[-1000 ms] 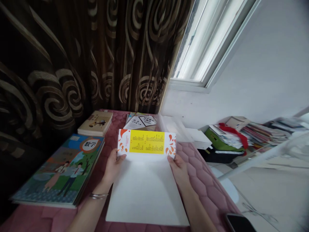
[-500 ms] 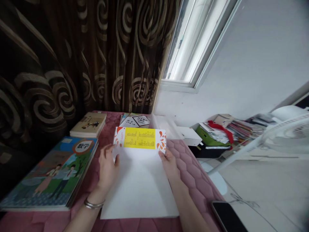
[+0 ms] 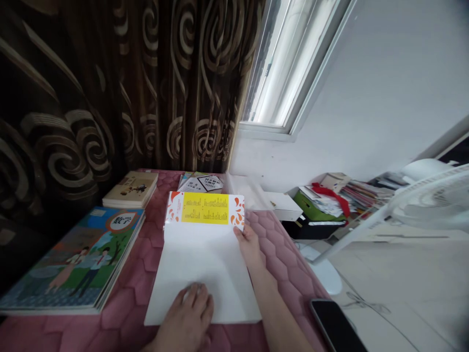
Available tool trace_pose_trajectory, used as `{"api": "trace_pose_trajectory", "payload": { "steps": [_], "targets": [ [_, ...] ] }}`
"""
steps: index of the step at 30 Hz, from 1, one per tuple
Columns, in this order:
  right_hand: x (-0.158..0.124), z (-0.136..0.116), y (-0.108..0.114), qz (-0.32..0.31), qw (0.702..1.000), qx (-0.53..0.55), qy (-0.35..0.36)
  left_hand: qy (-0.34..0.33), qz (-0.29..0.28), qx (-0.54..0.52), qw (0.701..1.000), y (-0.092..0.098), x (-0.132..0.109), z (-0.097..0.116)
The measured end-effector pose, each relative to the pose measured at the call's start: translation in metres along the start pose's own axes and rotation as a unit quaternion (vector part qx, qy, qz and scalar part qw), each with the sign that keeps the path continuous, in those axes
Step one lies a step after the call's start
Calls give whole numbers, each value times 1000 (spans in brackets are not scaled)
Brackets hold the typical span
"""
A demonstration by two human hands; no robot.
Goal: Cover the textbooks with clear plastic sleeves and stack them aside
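Note:
A white paper sheet (image 3: 205,266) lies before me on the pink quilted cover. Its far end carries a printed strip (image 3: 205,209) with a yellow text panel and orange petal shapes. Low on the sheet, my left hand (image 3: 192,313) rests palm down with its fingers stretched forward, holding nothing. At the strip's right corner my right hand (image 3: 248,242) pinches the paper's edge between thumb and fingers. Whether the sheet is loose or part of a booklet, I cannot tell.
Left of the sheet lie a stack of colourful textbooks (image 3: 78,264) and tan books (image 3: 131,189). More books (image 3: 201,183) are behind it. A black phone (image 3: 337,325) sits at the right edge, near a white fan (image 3: 366,230). Dark patterned curtains (image 3: 176,88) hang behind.
My left hand has let go of the strip's left side and come down onto the near part of the sheet. My right hand keeps its hold. The view has shifted slightly.

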State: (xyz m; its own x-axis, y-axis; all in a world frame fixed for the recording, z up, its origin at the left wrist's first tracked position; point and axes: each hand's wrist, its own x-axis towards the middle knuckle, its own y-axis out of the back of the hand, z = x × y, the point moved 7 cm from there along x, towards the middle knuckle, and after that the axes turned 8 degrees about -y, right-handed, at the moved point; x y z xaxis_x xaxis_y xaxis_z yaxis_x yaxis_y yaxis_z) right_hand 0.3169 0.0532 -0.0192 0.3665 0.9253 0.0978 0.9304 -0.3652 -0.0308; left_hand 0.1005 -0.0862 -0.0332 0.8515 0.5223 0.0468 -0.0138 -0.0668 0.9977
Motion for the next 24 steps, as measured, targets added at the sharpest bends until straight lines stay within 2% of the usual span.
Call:
{"api": "trace_pose_trajectory", "payload": {
  "steps": [3, 9, 12, 18, 21, 24],
  "targets": [
    [0, -1, 0, 1, 1000, 4, 2, -1, 16, 58, 998, -4, 0, -3],
    [-1, -5, -1, -4, 1000, -1, 1, -40, 68, 132, 988, -14, 4, 19],
    [-2, -6, -1, -10, 1000, -2, 1, -42, 76, 160, 983, -7, 8, 23],
    [-5, -9, -3, -22, 1000, -9, -8, -41, 36, 173, 983, 28, 6, 17],
    [-8, -7, -8, -40, 999, -28, -19, -53, 20, 173, 983, 28, -10, 25],
    [-9, 1, -16, -67, 996, -46, -39, -18, -5, 167, 986, 15, -29, 35]
  ]
}}
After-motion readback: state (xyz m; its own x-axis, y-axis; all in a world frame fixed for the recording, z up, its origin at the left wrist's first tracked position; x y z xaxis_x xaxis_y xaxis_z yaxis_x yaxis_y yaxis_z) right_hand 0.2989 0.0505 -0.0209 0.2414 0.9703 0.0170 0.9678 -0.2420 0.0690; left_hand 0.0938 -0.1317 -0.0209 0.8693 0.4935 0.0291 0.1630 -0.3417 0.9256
